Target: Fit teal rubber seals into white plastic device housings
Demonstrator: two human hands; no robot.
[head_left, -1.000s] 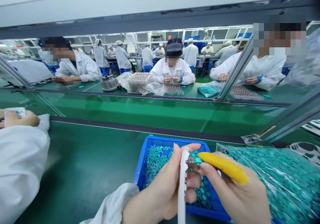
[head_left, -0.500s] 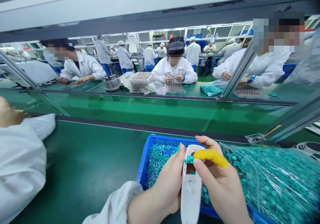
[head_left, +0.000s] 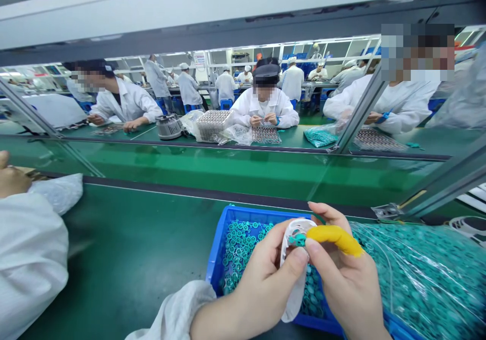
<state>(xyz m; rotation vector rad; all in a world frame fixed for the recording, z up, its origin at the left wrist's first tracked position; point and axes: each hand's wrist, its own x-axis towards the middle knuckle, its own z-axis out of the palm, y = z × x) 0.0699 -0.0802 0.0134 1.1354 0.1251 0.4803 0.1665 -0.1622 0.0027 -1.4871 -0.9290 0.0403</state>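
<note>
Over a blue bin (head_left: 217, 271) of teal parts (head_left: 243, 249) on the green tabletop (head_left: 114, 259), the left hand (head_left: 261, 279) has its fingers clamped around a white holder (head_left: 296, 299), while the right hand (head_left: 341, 284), forefinger in a yellow cot (head_left: 334, 239), presses a single teal part (head_left: 298, 240) against the holder's upper end. Close, even pressure from both sides seems best for so small a piece. Compared with half a second ago, the holder sits higher and more tilted, its lower end now showing whole.
</note>
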